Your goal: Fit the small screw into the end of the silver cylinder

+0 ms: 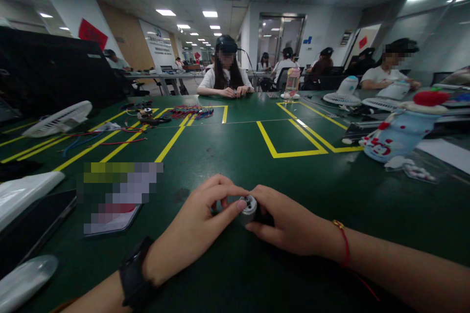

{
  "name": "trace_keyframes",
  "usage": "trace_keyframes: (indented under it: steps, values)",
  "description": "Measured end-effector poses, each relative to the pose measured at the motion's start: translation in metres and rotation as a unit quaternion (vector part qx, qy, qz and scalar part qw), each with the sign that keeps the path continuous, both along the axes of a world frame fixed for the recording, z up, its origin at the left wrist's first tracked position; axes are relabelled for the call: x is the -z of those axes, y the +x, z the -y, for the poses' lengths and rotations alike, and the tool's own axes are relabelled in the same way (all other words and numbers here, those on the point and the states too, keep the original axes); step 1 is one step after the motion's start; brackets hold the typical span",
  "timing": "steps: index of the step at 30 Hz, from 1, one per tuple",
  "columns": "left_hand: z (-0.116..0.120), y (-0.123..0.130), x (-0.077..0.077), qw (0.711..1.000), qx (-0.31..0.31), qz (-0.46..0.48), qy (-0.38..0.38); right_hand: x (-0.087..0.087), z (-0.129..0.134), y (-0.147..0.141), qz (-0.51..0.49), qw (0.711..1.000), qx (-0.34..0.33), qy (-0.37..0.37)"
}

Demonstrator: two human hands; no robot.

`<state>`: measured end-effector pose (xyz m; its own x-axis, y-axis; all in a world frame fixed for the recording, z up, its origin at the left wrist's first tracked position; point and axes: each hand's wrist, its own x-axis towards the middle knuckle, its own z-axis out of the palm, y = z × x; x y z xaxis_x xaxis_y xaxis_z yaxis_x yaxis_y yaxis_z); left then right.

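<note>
A small silver cylinder (248,209), which looks like a small electric motor, stands over the green tabletop with its pale end face up. Dark openings show in that face. My right hand (282,217) is closed around its right side, thumb in front and fingers behind. From the left, my left hand (205,210) reaches in with thumb and index finger nearly together at the cylinder's top edge. Anything tiny between those two fingertips is too small to make out. The left hand's other fingers are curled loosely behind.
Yellow tape lines (273,149) mark the green table (216,151). To the left lie a plastic sleeve (113,220), a dark flat device (36,225) and a white fan (60,120). Bundled wires (193,112) lie farther back. A blue tumbler (400,134) stands right; a person (225,76) sits opposite.
</note>
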<state>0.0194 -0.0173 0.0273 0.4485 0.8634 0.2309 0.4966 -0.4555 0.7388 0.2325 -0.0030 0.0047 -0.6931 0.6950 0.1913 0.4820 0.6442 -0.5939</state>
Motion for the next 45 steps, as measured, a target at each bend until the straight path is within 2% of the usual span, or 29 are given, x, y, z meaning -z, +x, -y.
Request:
trace_keyframes:
  steps: [8,12,16,21,26,33,40,45]
  values:
    - [-0.004,0.004,-0.001,1.0,-0.015,0.008,0.012,0.002,0.0,0.0,-0.005,1.0,-0.002,0.012]
    - [-0.005,-0.003,-0.002,0.999,-0.031,0.024,-0.009,0.001,0.0,0.001,-0.007,1.0,-0.004,0.002]
    - [-0.008,-0.017,0.001,0.999,-0.042,-0.002,-0.017,-0.001,0.0,0.001,-0.001,1.0,0.001,-0.009]
    - [-0.014,-0.025,0.011,0.998,-0.006,-0.057,-0.02,0.0,0.0,0.0,-0.002,1.0,0.0,-0.009]
    - [-0.017,-0.025,0.022,0.994,0.026,-0.109,0.007,0.0,0.001,0.0,-0.002,1.0,0.008,-0.011]
    - [-0.016,-0.025,0.022,0.987,0.036,-0.155,0.017,0.001,0.0,0.002,0.002,1.0,0.007,-0.012]
    - [-0.014,-0.026,0.017,0.993,0.014,-0.117,-0.016,0.001,0.0,0.002,0.006,1.0,0.004,-0.011]
    - [-0.015,-0.026,0.016,0.994,-0.05,-0.062,-0.07,0.002,-0.001,0.002,0.002,1.0,0.003,-0.012]
